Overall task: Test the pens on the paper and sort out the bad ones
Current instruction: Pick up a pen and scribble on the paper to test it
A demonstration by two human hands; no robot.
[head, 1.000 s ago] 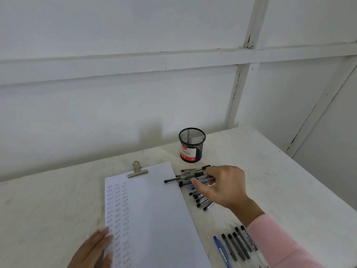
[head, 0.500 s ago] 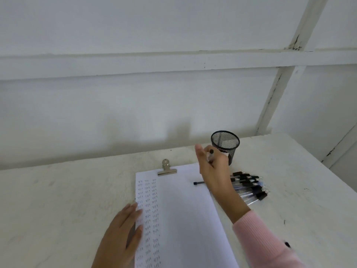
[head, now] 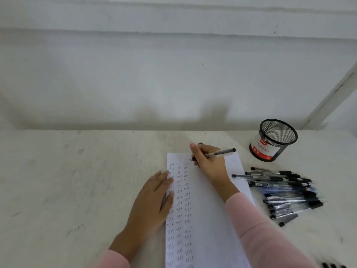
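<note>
A white sheet of paper [head: 208, 219] lies on the table, its left part filled with three columns of small pen marks. My right hand [head: 209, 163] grips a clear pen with a black cap [head: 222, 152], its tip down on the paper near the top, right of the third column. My left hand [head: 154, 200] rests flat on the paper's left edge with fingers straight. A heap of several pens [head: 284, 190] lies on the table right of the paper.
A black mesh pen cup with a red and white label [head: 274, 140] stands at the back right. Dark pen ends [head: 333, 265] show at the bottom right corner. A white wall runs behind the cream table [head: 67, 180].
My right hand took a pen from the heap, lifted it and brought it down to the top of the paper. My left hand slid up along the paper's left edge.
</note>
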